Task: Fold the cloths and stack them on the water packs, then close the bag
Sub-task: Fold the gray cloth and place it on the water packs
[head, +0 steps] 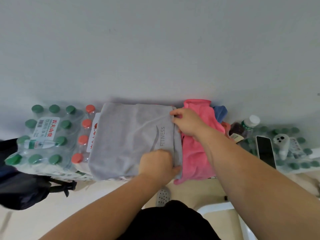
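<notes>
My left hand (157, 163) was curled over the near right edge of the grey cloth (128, 139), with the fingers closed on the fabric. My right hand (187, 122) pinched the far right corner of the same cloth between thumb and fingers. Both hands held that one side, and the cloth was drawn fairly smooth between them.

The grey cloth lay flat across the top of the red-capped pack (83, 141), covering most of it, so only the left row of caps showed. The word FITNESS ran along the cloth near its right edge.

Just right of it, touching, the pink cloth (195, 153) lay crumpled under my right forearm. The blue cloth (220, 111) was bunched behind the pink one, against the wall (155, 49).

On the left, the green-capped pack (45, 132) stood tight against the red-capped one. The dark bag (20, 187) slumped on the floor (103, 196) beside it, one strap trailing out.

To the far right was another pack (301, 149) with green caps. A phone (265, 151) lay face up on it, and a bottle (245, 129) with a white cap stood near its far left corner.

A grey slipper (162, 196) showed on the floor below my left wrist.
</notes>
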